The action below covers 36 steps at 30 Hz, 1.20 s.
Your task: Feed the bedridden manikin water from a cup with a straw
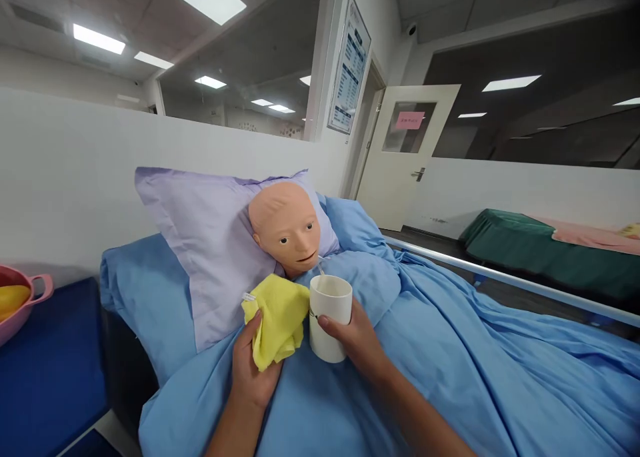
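Observation:
A folded yellow cloth [280, 317] with a small white tag rests in my left hand [253, 370], thumb on top of it. My right hand [357, 337] is wrapped round a white mug [330, 327], which stands nearly upright just right of the cloth. From the mug a clear straw [321, 265] sticks up toward the mouth of a manikin head [285, 227]; whether its tip touches the lips I cannot tell. The manikin lies on a lilac pillow [215, 237], its body hidden under a blue quilt [430, 364].
On the left, a pink basin [23, 304] with something yellow in it stands on a dark blue surface [55, 370]. A bed rail [465, 270] runs along the far side. Beyond it are a green-covered bed [520, 250] and an open door [395, 170].

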### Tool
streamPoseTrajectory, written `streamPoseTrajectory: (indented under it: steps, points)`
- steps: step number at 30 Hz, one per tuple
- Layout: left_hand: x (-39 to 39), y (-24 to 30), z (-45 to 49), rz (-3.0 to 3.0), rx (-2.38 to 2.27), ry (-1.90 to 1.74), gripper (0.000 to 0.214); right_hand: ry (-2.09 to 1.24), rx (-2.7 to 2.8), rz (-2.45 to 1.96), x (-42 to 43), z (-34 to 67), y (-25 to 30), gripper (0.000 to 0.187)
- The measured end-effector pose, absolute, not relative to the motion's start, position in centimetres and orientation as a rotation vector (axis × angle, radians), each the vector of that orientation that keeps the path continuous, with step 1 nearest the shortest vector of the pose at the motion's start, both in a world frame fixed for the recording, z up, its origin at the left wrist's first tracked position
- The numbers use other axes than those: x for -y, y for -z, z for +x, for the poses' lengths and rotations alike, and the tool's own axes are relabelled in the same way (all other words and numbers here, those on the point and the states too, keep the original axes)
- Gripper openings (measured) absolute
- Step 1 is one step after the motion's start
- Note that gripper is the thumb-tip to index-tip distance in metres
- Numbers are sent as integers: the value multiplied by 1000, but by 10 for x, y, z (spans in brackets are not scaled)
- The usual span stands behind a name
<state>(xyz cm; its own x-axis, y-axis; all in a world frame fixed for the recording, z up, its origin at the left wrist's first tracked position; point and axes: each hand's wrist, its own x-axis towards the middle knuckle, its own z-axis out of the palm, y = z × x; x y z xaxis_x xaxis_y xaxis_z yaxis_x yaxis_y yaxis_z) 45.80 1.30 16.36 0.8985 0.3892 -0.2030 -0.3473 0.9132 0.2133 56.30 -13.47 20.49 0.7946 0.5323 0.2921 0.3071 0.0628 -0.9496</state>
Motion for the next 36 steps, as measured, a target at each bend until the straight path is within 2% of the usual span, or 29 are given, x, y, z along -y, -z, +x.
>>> streamPoseTrajectory:
  steps: [6, 13, 18, 31, 36]
  points:
    - [-18, -131, 466, 167, -159, -425, 43, -331, 730, -1501, 130, 578, -196, 57]
    - [-22, -121, 468, 236, 89, -398, 48, -411, 730, -1381, 124, 590, -178, 63]
    - [-24, -118, 466, 286, 294, -340, 55, -465, 779, -1273, 126, 595, -169, 60]
    - [-16, -121, 462, 283, -38, -487, 44, -577, 816, -1111, 128, 600, -164, 50]
    - [-10, -130, 462, 282, -180, -560, 46, -605, 769, -1072, 127, 601, -166, 51]
